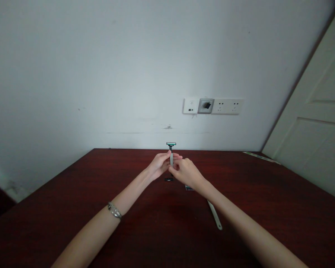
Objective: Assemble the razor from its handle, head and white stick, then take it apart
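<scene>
Both my hands meet over the middle of a dark red wooden table [72, 208]. Between them stands a razor [171, 146] upright, its green and black head on top and its grey handle running down into my fingers. My left hand [159, 165] pinches the handle from the left, fingers closed. My right hand [185, 172] grips the handle lower down from the right, fingers curled. A bracelet [114, 210] sits on my left wrist.
On the table below my hands lies a small black piece [169, 179]. A second grey razor handle [214, 215] lies beside my right forearm, with a small dark part [188, 188] at its far end. Wall sockets [212, 106] sit above; a door [312, 130] stands at right.
</scene>
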A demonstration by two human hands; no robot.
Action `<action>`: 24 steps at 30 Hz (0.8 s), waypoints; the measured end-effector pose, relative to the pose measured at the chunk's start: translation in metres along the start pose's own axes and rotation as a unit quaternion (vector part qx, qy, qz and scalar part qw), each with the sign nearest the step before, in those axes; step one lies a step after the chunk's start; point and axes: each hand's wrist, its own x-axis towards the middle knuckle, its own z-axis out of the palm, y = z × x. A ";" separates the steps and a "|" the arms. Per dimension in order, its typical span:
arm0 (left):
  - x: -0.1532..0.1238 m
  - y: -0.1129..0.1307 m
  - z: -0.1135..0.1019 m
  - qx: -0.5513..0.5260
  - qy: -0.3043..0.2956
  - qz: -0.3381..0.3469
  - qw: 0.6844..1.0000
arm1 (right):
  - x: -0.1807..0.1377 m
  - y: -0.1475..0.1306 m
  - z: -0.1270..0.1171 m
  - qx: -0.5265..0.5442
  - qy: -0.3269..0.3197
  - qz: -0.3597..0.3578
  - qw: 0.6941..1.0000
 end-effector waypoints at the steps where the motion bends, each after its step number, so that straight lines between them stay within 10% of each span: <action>1: 0.000 -0.001 0.000 0.001 -0.001 -0.002 1.000 | 0.000 0.000 0.001 -0.004 -0.001 -0.001 1.000; 12: 0.004 -0.007 -0.012 0.085 -0.012 -0.035 0.996 | -0.002 0.000 -0.002 0.005 -0.027 0.014 1.000; 18: -0.007 0.028 -0.054 0.307 -0.159 -0.123 0.930 | -0.014 -0.001 -0.003 -0.006 -0.139 0.090 0.986; 24: -0.010 0.045 -0.087 0.342 -0.068 -0.119 0.930 | -0.038 0.003 0.015 -0.056 -0.200 0.107 0.972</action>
